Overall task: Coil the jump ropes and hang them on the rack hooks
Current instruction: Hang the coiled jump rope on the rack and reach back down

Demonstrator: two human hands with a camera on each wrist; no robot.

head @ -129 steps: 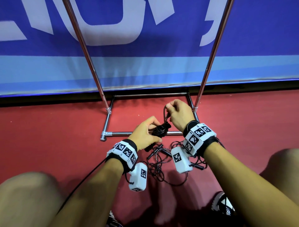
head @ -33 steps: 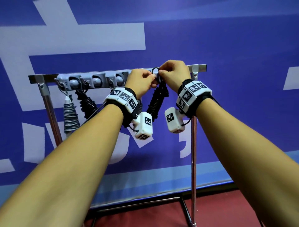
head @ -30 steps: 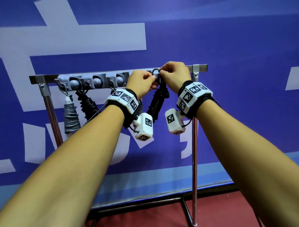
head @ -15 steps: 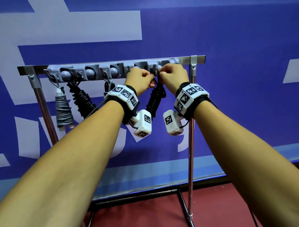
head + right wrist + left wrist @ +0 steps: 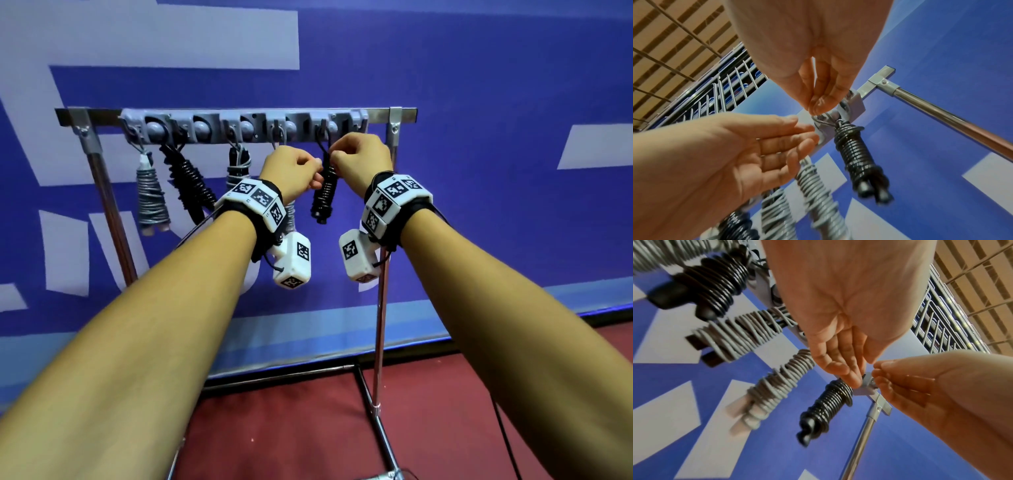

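Five coiled ropes hang on the rack (image 5: 404, 115), the last black rope (image 5: 324, 192) just hooked, right hand (image 5: 363, 161) pinching its loop, left hand (image 5: 291, 169) relaxed beside it.

Five coiled jump ropes crowd the grey hook strip (image 5: 246, 128), the rightmost black coil (image 5: 323, 195) hanging between both hands, the left hand (image 5: 291, 169) and the right hand (image 5: 363, 161). The rack's right upright (image 5: 381, 308) stands just beside the right wrist. Open blue banner (image 5: 496, 205) lies beyond it; gaps between the hanging coils are narrow.
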